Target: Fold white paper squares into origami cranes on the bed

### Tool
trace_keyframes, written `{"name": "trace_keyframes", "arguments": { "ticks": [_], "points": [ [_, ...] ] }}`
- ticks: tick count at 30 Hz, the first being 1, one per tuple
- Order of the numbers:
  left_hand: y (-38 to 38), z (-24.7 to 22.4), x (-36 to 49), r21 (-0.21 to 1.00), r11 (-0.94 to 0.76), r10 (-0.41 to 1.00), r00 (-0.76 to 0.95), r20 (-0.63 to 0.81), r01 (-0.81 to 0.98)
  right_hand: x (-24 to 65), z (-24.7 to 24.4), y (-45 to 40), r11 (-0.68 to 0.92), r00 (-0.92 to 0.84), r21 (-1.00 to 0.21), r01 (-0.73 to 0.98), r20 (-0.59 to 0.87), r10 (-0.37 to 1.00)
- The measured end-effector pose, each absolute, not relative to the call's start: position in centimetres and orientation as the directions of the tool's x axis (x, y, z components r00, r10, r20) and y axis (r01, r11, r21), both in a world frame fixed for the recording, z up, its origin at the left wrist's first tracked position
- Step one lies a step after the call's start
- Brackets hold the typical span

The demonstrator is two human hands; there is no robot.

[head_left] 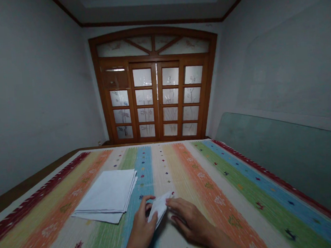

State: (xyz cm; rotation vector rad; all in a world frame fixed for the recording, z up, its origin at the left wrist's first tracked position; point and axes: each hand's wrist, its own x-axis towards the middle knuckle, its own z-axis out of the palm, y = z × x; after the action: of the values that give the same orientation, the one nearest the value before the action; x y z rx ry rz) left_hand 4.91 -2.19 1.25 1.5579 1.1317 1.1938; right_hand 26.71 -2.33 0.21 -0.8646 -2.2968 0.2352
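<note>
A small folded piece of white paper (pixel 159 208) is tilted up above the striped cloth, between my two hands. My left hand (pixel 142 224) grips its left side, thumb on the near face and fingers curled behind. At the upper right corner, the fingertips of my right hand (pixel 191 216) pinch the paper's edge, its lower fingers bent underneath. Left of my hands lies a stack of flat white paper sheets (pixel 104 191), slightly fanned at the right and near edges. Neither hand touches that stack.
A tablecloth (pixel 218 196) with coloured stripes and small motifs covers the wide table. A pale greenish panel (pixel 286 148) leans along the right wall. Beyond the table's far edge stand wooden doors (pixel 157 101) with glass panes.
</note>
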Motion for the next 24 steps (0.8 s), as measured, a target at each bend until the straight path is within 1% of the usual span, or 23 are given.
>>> {"name": "trace_keyframes", "arguments": {
  "ticks": [7,12,14,16,18,22,24],
  "points": [
    [-2.1,2.3,5.2,0.986,-0.165,0.981,0.098,0.166,-0.017,26.6,-0.8,-2.3,0.792,-0.500,-0.317,0.522,0.638,0.585],
    [-2.4,2.0,5.4,0.988,-0.100,0.989,0.101,0.112,-0.115,26.4,-1.1,-2.3,0.782,-0.490,-0.333,0.528,0.632,0.600],
    [-2.3,1.7,5.5,0.986,-0.091,0.989,0.100,0.105,-0.139,26.3,-1.1,-2.4,0.781,-0.492,-0.357,0.512,0.623,0.608],
    [-2.2,1.5,5.7,0.983,-0.105,0.988,0.096,0.120,-0.149,26.2,-1.2,-2.5,0.774,-0.481,-0.406,0.486,0.616,0.624],
    [-2.2,1.6,5.8,0.982,-0.126,0.986,0.089,0.139,-0.142,26.0,-1.2,-2.7,0.750,-0.445,-0.491,0.443,0.606,0.659],
    [-2.4,1.8,5.8,0.985,-0.113,0.989,0.077,0.124,-0.134,25.0,-1.1,-2.9,0.647,-0.281,-0.704,0.295,0.583,0.762],
    [-2.4,1.9,5.8,0.985,-0.100,0.990,0.089,0.113,-0.143,24.5,-1.0,-2.8,0.580,-0.201,-0.783,0.227,0.545,0.814]
  ]
}}
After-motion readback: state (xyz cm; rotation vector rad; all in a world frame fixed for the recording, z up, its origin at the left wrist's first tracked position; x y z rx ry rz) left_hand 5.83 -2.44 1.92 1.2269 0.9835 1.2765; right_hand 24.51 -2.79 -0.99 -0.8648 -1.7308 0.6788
